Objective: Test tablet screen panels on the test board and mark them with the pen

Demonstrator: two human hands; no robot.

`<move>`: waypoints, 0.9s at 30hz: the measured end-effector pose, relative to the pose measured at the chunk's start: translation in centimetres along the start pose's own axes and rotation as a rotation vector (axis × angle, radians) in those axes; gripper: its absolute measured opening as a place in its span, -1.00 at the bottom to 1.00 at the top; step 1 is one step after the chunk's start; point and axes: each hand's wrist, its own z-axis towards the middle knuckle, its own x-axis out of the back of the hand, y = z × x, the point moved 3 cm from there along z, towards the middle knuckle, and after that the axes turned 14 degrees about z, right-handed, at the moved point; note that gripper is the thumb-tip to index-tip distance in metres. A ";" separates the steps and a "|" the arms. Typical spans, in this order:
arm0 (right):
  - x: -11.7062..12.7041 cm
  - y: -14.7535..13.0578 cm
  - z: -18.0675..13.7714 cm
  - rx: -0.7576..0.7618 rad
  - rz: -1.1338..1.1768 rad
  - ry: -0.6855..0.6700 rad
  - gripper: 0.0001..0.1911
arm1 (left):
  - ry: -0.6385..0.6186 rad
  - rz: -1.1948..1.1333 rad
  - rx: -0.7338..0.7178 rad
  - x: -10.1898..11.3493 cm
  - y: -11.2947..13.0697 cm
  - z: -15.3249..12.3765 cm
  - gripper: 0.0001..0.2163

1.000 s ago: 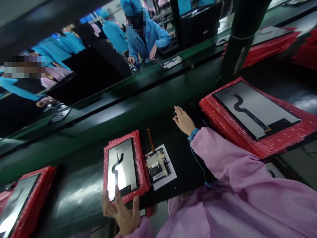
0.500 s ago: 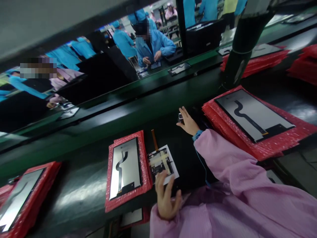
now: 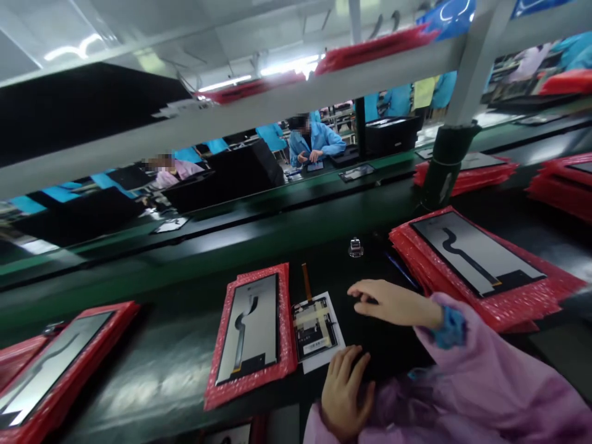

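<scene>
My left hand is open near the table's front edge, fingers apart, beside the lower corner of a white sheet. On that sheet lies a flat device part with exposed dark circuitry and yellow tape; an orange flex cable sticks out from its top. To the right, my right hand hovers palm down over the dark tabletop, its fingers loosely bent and nothing visible in them. Beyond it stands a small shiny metal object, apart from the hand. A blue pen lies to its right.
Display panels with black ribbon cables lie on red bubble-wrap bags, left and right. Another red stack is at far left. A dark green post rises behind. Across the bench, a person in blue handles something small.
My right hand has drawn back toward me from the small metal object, which stays standing. My left hand has come away from the circuit part's lower edge. The camera view has tilted up.
</scene>
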 end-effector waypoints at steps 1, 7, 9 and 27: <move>0.8 -2.6 -0.6 0.046 -0.036 -0.151 -0.65 | -0.006 -0.015 0.002 0.0 0.0 0.0 -0.66; 7.4 -16.4 4.4 0.390 -0.316 -0.059 -0.71 | -0.004 -0.140 0.042 0.2 0.0 0.2 -0.65; 10.1 -18.8 9.4 0.460 -0.439 0.247 -0.73 | -0.011 -0.194 0.064 0.3 -0.2 0.1 -0.65; 22.5 -19.3 32.2 0.360 -0.530 0.602 -0.72 | 0.117 -0.560 0.444 14.9 -11.9 9.1 -0.69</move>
